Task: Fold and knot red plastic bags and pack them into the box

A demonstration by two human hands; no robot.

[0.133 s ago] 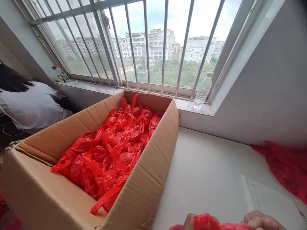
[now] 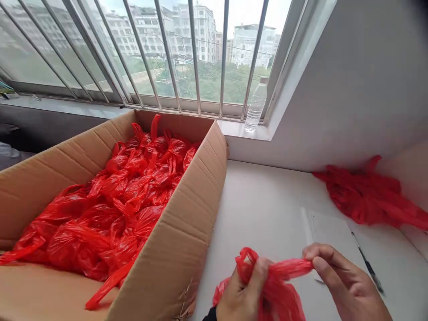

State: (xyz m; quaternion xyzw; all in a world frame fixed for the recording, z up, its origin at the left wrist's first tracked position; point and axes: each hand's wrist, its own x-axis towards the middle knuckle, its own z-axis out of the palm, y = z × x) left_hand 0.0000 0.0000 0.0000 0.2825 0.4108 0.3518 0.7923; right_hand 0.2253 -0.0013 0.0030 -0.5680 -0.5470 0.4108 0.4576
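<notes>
My left hand (image 2: 242,292) grips the bunched neck of a red plastic bag (image 2: 281,296) low in the view, over the white table (image 2: 267,209). My right hand (image 2: 344,283) pinches one twisted handle of the same bag and pulls it to the right. To the left stands a large open cardboard box (image 2: 187,214) filled with several tied red bags (image 2: 117,200).
A loose pile of red plastic bags (image 2: 368,196) lies at the table's far right by the wall. A white sheet of paper (image 2: 331,232) with a pen (image 2: 368,265) lies near my right hand. A clear water bottle (image 2: 256,104) stands on the windowsill in front of the barred window.
The view has tilted down and to the right, so both hands and the bag they hold now show more fully. The person at the far left is out of view.
</notes>
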